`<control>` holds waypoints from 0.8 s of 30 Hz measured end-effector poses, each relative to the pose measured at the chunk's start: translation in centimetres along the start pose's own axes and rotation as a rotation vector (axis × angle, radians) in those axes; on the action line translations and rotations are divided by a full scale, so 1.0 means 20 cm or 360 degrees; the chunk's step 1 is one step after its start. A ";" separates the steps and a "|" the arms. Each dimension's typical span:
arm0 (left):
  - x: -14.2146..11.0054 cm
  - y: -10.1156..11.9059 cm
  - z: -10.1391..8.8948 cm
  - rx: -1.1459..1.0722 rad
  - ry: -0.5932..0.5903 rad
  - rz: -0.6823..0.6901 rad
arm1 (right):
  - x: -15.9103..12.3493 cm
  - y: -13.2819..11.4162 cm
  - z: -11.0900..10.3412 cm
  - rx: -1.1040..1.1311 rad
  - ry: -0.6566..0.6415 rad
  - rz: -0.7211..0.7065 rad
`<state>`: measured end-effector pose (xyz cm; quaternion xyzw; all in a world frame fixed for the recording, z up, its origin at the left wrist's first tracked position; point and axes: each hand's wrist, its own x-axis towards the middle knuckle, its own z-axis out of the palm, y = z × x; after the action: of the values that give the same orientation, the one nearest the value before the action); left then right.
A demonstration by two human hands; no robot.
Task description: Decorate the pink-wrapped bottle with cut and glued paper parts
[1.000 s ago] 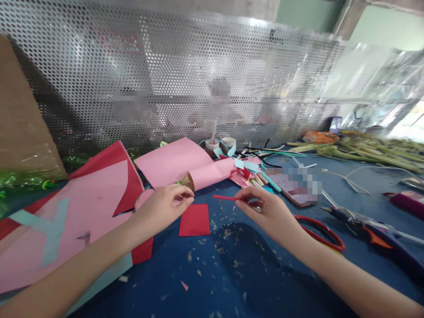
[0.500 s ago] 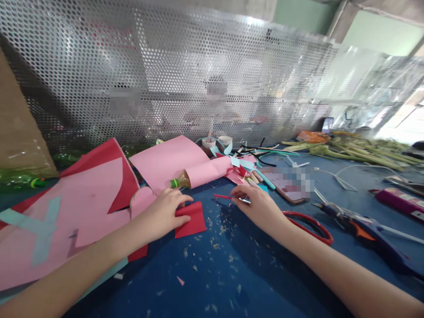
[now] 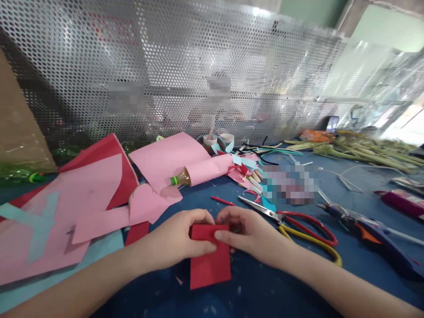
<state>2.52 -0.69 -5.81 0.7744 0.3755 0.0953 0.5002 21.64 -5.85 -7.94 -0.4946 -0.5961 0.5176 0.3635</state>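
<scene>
A small rectangle of red paper [image 3: 210,269] is held up in front of me by both hands. My left hand [image 3: 185,236] grips its upper left part, thumb across the front. My right hand [image 3: 243,229] pinches its upper right edge, with the thumb on the front face; the fingers behind the paper are partly hidden. Just beyond my right hand lie the scissors [image 3: 277,215], their blades closed, with one red and one yellow handle. A thin red stick-like piece [image 3: 222,201] rests on the table beside the blade tip.
Pink paper [image 3: 99,190] and a bottle neck wrapped in pink paper [image 3: 205,171] lie at left and centre. A glue gun [image 3: 367,234] and purple box [image 3: 402,202] are on the right. Perforated silvery sheeting [image 3: 185,66] hangs behind the blue table [image 3: 265,282].
My left hand has lifted the red paper toward me. My right hand has left the thin red piece and come over to take the paper too. The scissors are now in full view.
</scene>
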 end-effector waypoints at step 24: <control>0.05 -0.08 0.05 -0.0664 0.0460 0.0187 | 0.00 0.01 -0.02 -0.0145 0.0318 -0.0236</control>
<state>3.00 -0.35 -7.99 0.6533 0.3696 0.3092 0.5839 22.10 -5.85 -8.11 -0.5142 -0.6147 0.4099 0.4355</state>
